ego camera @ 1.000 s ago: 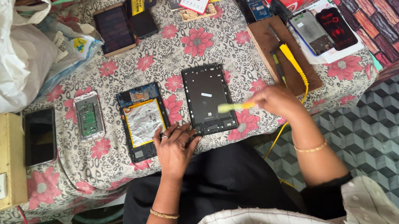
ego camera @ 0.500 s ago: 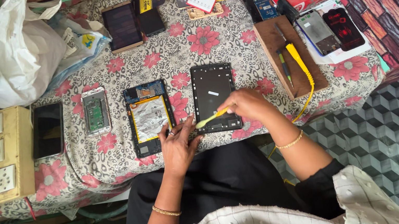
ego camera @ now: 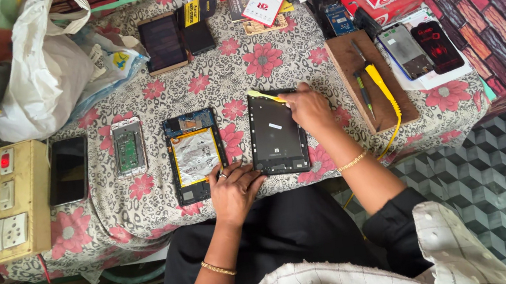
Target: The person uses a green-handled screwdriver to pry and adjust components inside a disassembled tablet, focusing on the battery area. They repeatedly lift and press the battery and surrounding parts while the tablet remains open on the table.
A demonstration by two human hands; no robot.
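Yellow brush (ego camera: 266, 96) in right hand (ego camera: 309, 108)

Phone repair bench: opened tablet (ego camera: 195, 155), screwdrivers (ego camera: 361, 79).

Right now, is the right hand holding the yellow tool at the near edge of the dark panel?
No, the right hand holds the yellow tool at the dark panel's far edge.

Matt black plastic tablet back cover (ego camera: 276, 133), floral cloth tablecloth (ego camera: 293, 56)
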